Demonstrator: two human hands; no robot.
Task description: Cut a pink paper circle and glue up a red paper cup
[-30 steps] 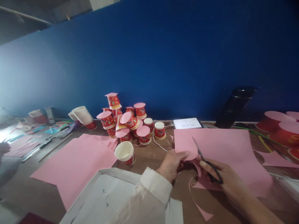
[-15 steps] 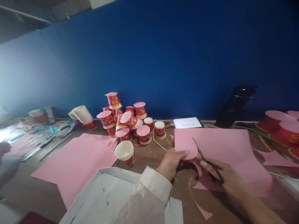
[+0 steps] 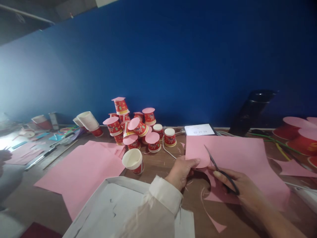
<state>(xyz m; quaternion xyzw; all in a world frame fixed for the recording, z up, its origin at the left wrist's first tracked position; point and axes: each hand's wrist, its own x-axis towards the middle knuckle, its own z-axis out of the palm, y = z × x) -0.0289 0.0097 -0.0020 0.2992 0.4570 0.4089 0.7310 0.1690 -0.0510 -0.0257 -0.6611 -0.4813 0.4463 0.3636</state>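
Observation:
My left hand (image 3: 182,172) pinches the lower left of a pink paper sheet (image 3: 235,152), its thumb on top beside a rounded cut edge. Black-handled scissors (image 3: 229,180) are gripped in my right hand (image 3: 244,190), their blades angled up and left over the paper near the curved cut. One blade lies on top of the sheet. Under the sheet and near my right hand, another piece of pink paper (image 3: 218,195) shows. A thin curled pink offcut (image 3: 215,221) lies on the table below my hands.
Red paper cups (image 3: 153,145), many topped with pink paper, are stacked behind my left hand. An upright cup (image 3: 133,162) stands before them. Left are pink sheets (image 3: 81,175) and a white box lid (image 3: 116,198). A timer screen (image 3: 200,130) and black bottle (image 3: 252,112) stand behind.
The scissors and my right hand have shifted very slightly to the right. My left hand keeps its hold on the paper, and the view has moved a little.

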